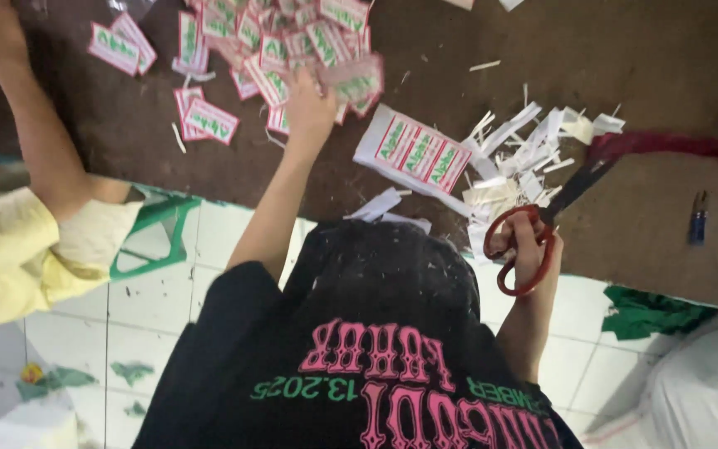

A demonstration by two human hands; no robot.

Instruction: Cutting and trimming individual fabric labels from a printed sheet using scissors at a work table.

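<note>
Head view is looking straight down over a dark brown counter (625, 50) that is taking up the upper part of the frame, with white floor tiles (209, 241) showing below its edge. The person in the black shirt is stretching the left arm up and forward, and the left hand (311, 106) is reaching into the pile of cut labels (276, 37), pink, white and green; the fingers are curling around a small blurred bunch of labels (357, 83), so this hand is grasping them. The right arm is bending at the elbow near the counter's edge, and the right hand (525, 249) is clenching the red loops of the scissors (542, 220), whose dark blades are pointing up and to the right over a heap of white paper trimmings (525, 158). Between the two hands an uncut strip of labels (413, 154) is lying flat on the counter. At the far left another person's arm (31, 125), in a yellow sleeve, is reaching toward the same pile. A green stool (155, 237) is standing on the tiles below.
</note>
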